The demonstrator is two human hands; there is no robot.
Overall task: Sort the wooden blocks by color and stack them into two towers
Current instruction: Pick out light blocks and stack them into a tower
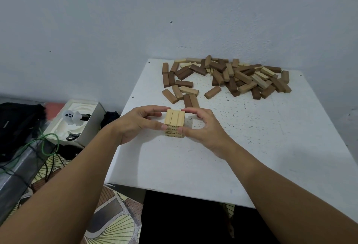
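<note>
From the head camera, we had both hands around a short light-wood tower (174,124) standing near the middle of the white table (251,147). Our left hand (135,125) cupped the tower's left side, thumb and fingers curled and touching the top layer, and our right hand (201,127) mirrored it on the right, thumb at the near edge and forefinger at the far corner. Neither hand lifted a block; both seemed to be squaring the three top blocks, which lay side by side across numbered layers beneath. The unsorted pile (228,77), mostly dark with pale pieces mixed in, lay well apart against the wall (174,11), with a few loose blocks (182,92) nearer. No dark tower was visible yet, so we judged the work early. The risk we saw was uneven pressure: one hand pushing harder could slide the top layer off or skew the layers below, and a crooked base would make later layers topple.
</note>
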